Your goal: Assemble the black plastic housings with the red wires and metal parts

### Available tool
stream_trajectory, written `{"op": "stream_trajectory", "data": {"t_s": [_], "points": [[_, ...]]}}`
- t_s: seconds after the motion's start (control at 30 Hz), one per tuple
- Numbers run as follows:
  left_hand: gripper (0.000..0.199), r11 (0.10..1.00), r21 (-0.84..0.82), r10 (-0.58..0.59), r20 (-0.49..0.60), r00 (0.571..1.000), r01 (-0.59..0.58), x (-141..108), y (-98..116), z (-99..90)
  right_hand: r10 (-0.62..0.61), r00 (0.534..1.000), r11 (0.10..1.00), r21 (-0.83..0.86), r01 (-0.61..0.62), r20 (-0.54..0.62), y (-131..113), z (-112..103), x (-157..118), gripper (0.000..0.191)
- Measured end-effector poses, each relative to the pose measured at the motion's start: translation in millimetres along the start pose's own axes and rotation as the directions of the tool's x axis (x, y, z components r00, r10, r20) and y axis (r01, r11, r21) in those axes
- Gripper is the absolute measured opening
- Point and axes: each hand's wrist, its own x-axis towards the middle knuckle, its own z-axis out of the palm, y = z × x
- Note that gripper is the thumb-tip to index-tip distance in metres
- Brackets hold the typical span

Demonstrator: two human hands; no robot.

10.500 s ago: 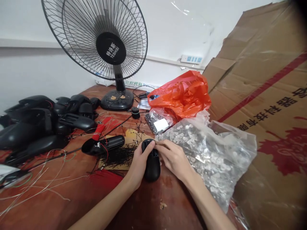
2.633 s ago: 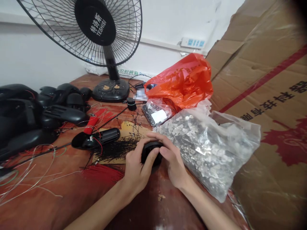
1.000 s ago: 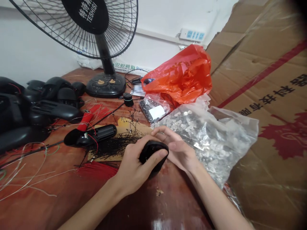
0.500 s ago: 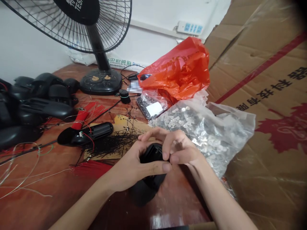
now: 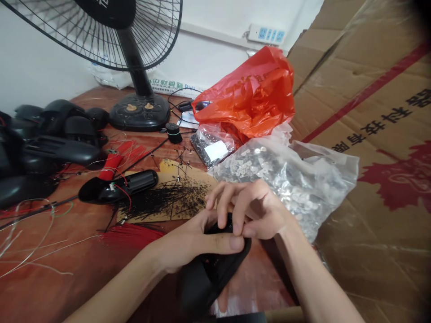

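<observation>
My left hand [image 5: 198,242] is wrapped round a black plastic housing [image 5: 215,276], its thumb lying across the hollow side. The housing's rounded, wider end points down toward me. At its upper edge my right hand [image 5: 256,208] is closed in a pinch, thumb and index fingertips meeting beside the left thumb tip. Whatever lies between those fingertips is too small or hidden to make out. On the table to the left rests a similar black housing [image 5: 141,180] with a battery-like compartment and thin red wires, open side up.
Black shells [image 5: 63,134] are heaped at the left. Short black wires [image 5: 151,202] lie on cardboard, near red wires [image 5: 131,235]. A clear bag of metal tabs [image 5: 283,175], a red plastic bag [image 5: 249,103], a fan [image 5: 139,110] and a large carton [image 5: 377,179] stand around.
The housing has tilted and come nearer to me, showing more of its hollow side. Both hands have shifted slightly right and down, the right fingers still pinching at its edge.
</observation>
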Motion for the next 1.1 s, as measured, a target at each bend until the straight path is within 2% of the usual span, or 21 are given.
{"op": "stream_trajectory", "data": {"t_s": [0.1,0.17,0.27,0.37,0.6,0.7,0.9,1.1], "points": [[0.051,0.928,-0.313,-0.187,0.083,0.979,0.203,-1.5,-5.0,2.5,-0.005,1.0,1.0,-0.021,0.005,0.018,-1.1,0.4,-0.7,0.007],[0.049,0.854,-0.431,-0.265,0.122,0.956,0.292,-2.4,-7.1,4.2,-0.004,1.0,1.0,-0.03,0.005,0.018,-1.0,0.7,-1.0,0.005],[0.04,0.793,-0.493,-0.293,0.205,0.934,0.357,-2.8,-8.3,5.9,0.02,0.999,0.999,-0.027,-0.019,0.028,-0.9,1.1,-1.3,0.004],[0.04,0.774,-0.48,-0.311,0.281,0.908,0.413,-2.5,-9.5,6.1,0.05,0.998,0.999,-0.011,-0.05,0.028,-1.2,1.9,-1.9,0.005],[0.043,0.822,-0.429,-0.312,0.212,0.926,0.375,-2.6,-12.0,4.0,0.049,0.998,0.994,0.097,-0.044,-0.048,5.3,8.3,-4.1,0.004],[0.046,0.849,-0.382,-0.31,0.197,0.93,0.365,-2.9,-10.9,4.3,0.022,0.999,0.987,0.159,-0.016,-0.036,11.7,11.4,-2.9,0.003],[0.047,0.907,-0.323,-0.226,0.168,0.96,0.27,-4.0,-17.3,2.4,0.014,1.0,0.978,0.21,-0.012,-0.008,15.8,14.5,1.1,0.003],[0.048,0.909,-0.346,-0.216,0.078,0.973,0.23,-3.9,-21.3,0.6,0.004,0.999,0.967,0.255,0.004,-0.033,21.5,18.1,2.6,0.009]]}}
